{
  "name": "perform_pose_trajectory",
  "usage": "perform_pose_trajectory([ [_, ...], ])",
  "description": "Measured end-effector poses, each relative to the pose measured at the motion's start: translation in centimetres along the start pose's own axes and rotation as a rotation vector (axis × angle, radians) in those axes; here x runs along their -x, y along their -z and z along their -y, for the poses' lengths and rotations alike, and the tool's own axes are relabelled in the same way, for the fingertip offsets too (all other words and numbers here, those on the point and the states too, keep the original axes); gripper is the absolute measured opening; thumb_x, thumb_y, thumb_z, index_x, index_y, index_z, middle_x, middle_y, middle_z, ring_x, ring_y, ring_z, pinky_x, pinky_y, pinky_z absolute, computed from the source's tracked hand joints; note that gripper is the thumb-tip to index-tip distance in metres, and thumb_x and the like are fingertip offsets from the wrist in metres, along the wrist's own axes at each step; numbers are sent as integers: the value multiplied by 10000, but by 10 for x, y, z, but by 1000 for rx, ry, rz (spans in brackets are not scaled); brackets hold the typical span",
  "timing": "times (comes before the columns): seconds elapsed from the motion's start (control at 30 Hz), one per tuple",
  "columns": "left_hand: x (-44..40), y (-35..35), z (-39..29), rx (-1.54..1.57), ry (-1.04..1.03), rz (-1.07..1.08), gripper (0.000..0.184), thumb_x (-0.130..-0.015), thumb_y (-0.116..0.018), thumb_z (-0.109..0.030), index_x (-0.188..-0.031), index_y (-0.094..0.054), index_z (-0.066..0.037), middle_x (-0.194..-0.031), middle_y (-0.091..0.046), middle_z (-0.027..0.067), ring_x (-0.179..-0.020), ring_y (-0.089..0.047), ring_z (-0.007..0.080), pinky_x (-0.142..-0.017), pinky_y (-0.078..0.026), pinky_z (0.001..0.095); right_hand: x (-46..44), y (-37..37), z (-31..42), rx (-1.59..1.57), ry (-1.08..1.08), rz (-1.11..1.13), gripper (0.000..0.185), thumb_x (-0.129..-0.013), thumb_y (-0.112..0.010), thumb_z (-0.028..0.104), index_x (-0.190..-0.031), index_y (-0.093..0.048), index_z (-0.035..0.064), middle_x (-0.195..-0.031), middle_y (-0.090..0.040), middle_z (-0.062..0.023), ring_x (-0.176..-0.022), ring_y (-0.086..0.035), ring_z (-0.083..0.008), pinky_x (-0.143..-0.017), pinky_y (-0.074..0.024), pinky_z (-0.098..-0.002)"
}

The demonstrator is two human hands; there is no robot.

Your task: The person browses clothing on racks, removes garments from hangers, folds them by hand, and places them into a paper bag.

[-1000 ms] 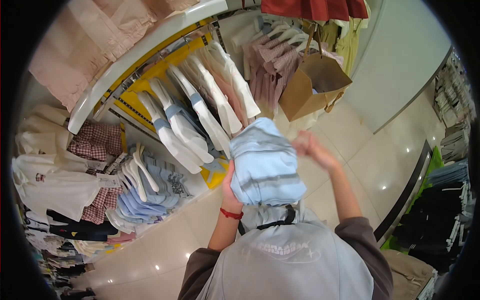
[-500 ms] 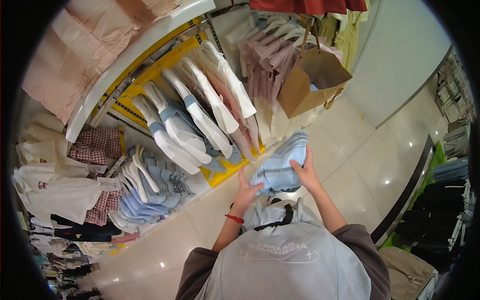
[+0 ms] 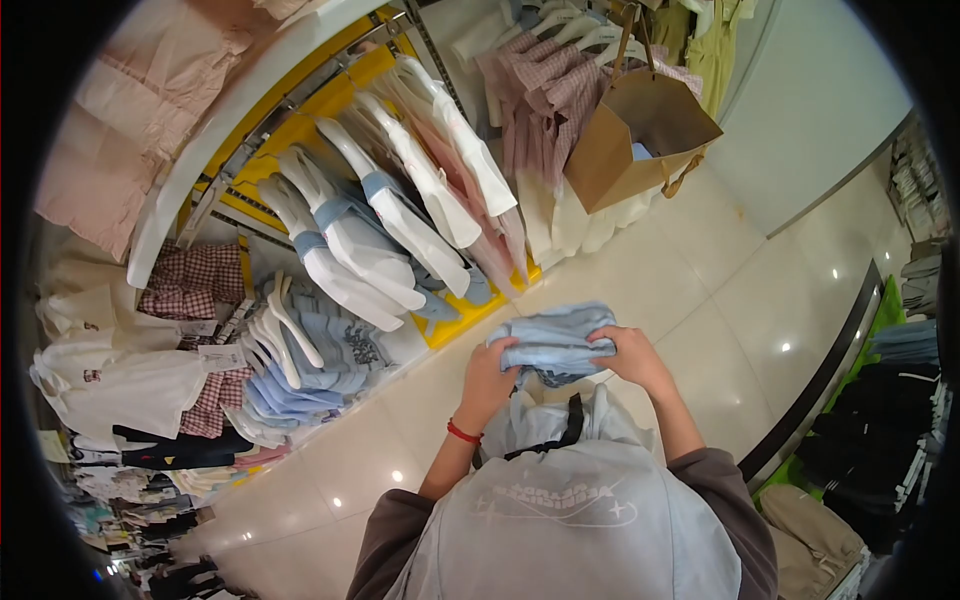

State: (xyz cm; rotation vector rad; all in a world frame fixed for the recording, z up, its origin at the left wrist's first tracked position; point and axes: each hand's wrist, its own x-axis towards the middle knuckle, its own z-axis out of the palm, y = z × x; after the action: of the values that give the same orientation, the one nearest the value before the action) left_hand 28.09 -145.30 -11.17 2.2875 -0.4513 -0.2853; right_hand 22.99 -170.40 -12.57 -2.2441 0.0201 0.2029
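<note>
A folded light-blue garment (image 3: 556,338), its fabric bunched in soft layers, is held out in front of my chest. My left hand (image 3: 492,378) grips its left end, fingers wrapped around the cloth. At the opposite end my right hand (image 3: 634,358) has its thumb on top and the fingers curled beneath. Which kind of garment it is I cannot tell. A brown paper bag (image 3: 622,140) with handles hangs at the clothes rack beyond my hands, with something pale blue inside it.
White and blue clothes (image 3: 365,245) hang ahead on a curved rack with a yellow base (image 3: 470,318). Pink checked garments (image 3: 545,95) hang behind the bag. To the left are blue shirts (image 3: 300,390) on hangers. A green-edged shelf (image 3: 888,300) of folded dark clothes stands right.
The garment has turned from a tilted to a more level position and come slightly closer to me. My left fingers have closed around its end; my right hand has shifted right and lower.
</note>
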Motion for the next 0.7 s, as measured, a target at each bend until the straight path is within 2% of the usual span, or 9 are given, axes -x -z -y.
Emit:
perform_pose_trajectory([
  [0.13, 2, 37, -27, -299, -118, 52, 234, -665, -701, -156, -832, -609, -20, -984, -547, 113, -957, -523, 290, -790, -415, 309, 5, 5, 15, 333, -30, -165, 307, -764, -642, 185, -1023, -561, 42, -1035, -579, -69, -910, -538, -183, -820, -406, -301],
  [0.17, 2, 44, -28, -328, -194, 38, 217, -672, -702, -178, -787, -616, -15, -969, -549, 105, -953, -532, 271, -788, -415, 305, 3, 4, 11, 5, -66, -75, 304, -798, -607, 207, -1042, -552, 35, -1048, -575, -63, -920, -533, -169, -827, -403, -293],
  [0.23, -1, 53, -13, 255, -120, 256, 325, -678, -712, -243, -886, -593, -23, -1030, -533, 83, -996, -512, 235, -829, -404, 322, -1, 3, 3, -652, -135, 106, 315, -866, -539, 253, -1079, -534, 22, -1075, -569, -52, -942, -524, -139, -839, -399, -278],
  [0.37, 22, 18, 34, 1573, 305, 537, 652, -689, -710, -362, -1181, -445, -26, -1208, -453, 75, -1132, -421, 187, -943, -343, 332, 5, -24, 16, -1147, -255, 16, 398, -911, -459, 312, -1142, -473, -12, -1065, -555, -64, -965, -501, -125, -856, -385, -254],
  [0.4, 38, 6, 40, 1573, 414, 430, 861, -695, -697, -401, -1319, -244, -17, -1283, -388, 97, -1210, -348, 200, -997, -294, 327, 5, -38, 8, -1149, -319, -2, 425, -912, -453, 325, -1168, -451, -15, -1085, -546, -70, -987, -500, -137, -879, -376, -256],
  [0.53, 60, -15, 46, 1184, 250, 583, 744, -758, -656, -294, -1323, -267, -8, -1295, -374, 89, -1201, -348, 191, -987, -292, 316, 21, -55, -7, -1217, -445, -88, 496, -890, -507, 276, -1251, -337, -19, -1145, -504, -102, -1039, -491, -169, -891, -385, -280],
  [0.6, 63, -8, 38, 791, 211, 630, 657, -797, -615, -228, -1319, -283, -7, -1289, -381, 73, -1151, -395, 184, -960, -319, 314, 39, -49, -8, -881, -328, 23, 536, -867, -539, 209, -1281, -274, -3, -1167, -480, -113, -1046, -492, -180, -883, -398, -290],
  [0.63, 61, -11, 40, 809, 269, 587, 624, -804, -607, -202, -1307, -297, -3, -1289, -379, 68, -1144, -396, 174, -953, -321, 304, 44, -48, -7, -714, -261, 78, 567, -856, -556, 176, -1297, -242, 5, -1178, -469, -119, -1049, -493, -186, -879, -404, -296],
  [0.7, 57, -20, 42, 840, 377, 501, 559, -819, -590, -149, -1285, -324, 6, -1289, -374, 58, -1128, -397, 156, -938, -325, 284, 51, -54, -5, -803, -206, 20, 596, -835, -567, 118, -1310, -216, 44, -1115, -508, -113, -998, -519, -176, -836, -427, -297],
])
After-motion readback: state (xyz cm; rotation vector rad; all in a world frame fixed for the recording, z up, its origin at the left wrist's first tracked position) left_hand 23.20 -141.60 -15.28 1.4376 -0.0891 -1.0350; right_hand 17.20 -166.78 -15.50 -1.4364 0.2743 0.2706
